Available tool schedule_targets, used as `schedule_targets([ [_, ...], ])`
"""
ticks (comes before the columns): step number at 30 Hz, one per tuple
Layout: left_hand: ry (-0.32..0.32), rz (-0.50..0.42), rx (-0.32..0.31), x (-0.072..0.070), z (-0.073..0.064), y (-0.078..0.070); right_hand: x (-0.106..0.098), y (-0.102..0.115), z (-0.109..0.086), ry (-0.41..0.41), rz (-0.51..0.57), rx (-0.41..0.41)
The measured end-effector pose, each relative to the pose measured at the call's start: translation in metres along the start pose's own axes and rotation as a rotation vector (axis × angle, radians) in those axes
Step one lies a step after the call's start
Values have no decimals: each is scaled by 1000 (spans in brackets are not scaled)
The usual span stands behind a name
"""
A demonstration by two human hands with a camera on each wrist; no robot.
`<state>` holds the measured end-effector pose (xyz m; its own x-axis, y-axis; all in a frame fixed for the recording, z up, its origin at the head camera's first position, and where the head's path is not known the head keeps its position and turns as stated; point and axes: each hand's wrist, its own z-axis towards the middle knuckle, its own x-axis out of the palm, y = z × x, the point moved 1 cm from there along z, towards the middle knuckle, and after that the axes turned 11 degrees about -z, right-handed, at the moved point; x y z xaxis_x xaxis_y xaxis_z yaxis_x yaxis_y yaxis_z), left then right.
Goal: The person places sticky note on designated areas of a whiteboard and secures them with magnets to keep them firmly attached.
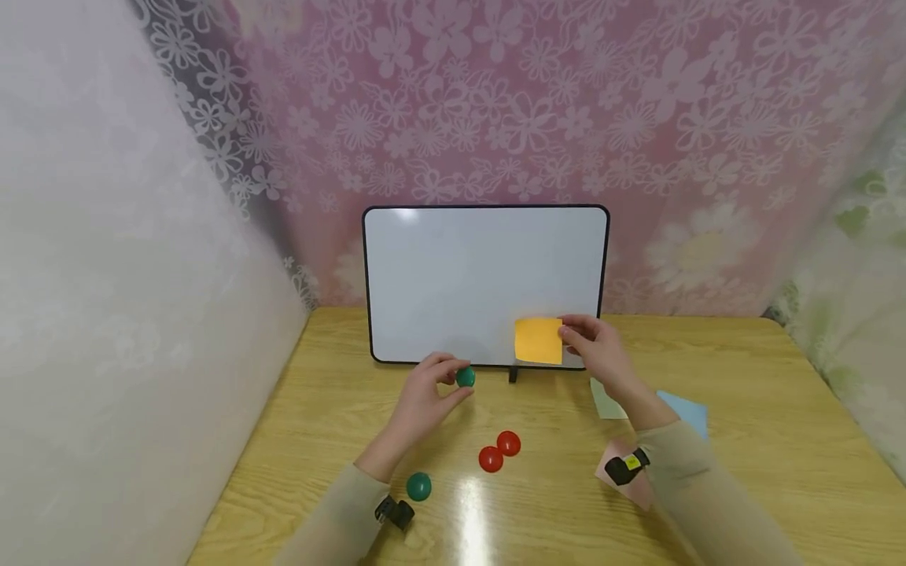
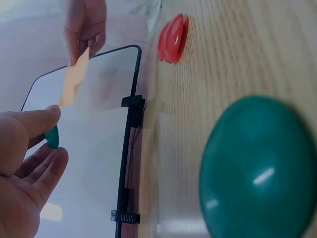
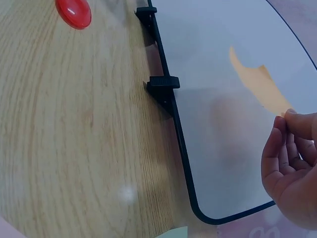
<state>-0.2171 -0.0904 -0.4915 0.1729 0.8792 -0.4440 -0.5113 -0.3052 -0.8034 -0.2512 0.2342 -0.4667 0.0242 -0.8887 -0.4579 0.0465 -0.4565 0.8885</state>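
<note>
My left hand (image 1: 423, 393) pinches a round green magnet (image 1: 465, 377) between thumb and fingers, close to the lower edge of the whiteboard (image 1: 453, 283). An orange sticky note (image 1: 539, 340) is held at its right edge by the thumb and fingers of my right hand (image 1: 600, 350). In the right wrist view the orange note (image 3: 260, 85) looks bent and stands in front of the board's white face. The left wrist view shows the green magnet (image 2: 52, 137) edge-on between the left thumb and fingers.
Two red magnets (image 1: 491, 459) lie together on the wooden table (image 1: 340, 440). A second green magnet (image 1: 419, 486) lies beside my left forearm. Pale green (image 1: 607, 401), blue (image 1: 686, 413) and pink (image 1: 630, 479) paper notes lie around my right forearm. Black feet (image 3: 163, 83) support the whiteboard.
</note>
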Motion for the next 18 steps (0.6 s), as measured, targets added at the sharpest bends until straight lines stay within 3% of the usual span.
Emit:
schedule_targets([
  [13, 86, 24, 103, 17, 34, -13, -10, -8, 9, -82, -45, 12],
  [18, 122, 72, 148, 24, 50, -19, -15, -7, 15, -102, -45, 11],
])
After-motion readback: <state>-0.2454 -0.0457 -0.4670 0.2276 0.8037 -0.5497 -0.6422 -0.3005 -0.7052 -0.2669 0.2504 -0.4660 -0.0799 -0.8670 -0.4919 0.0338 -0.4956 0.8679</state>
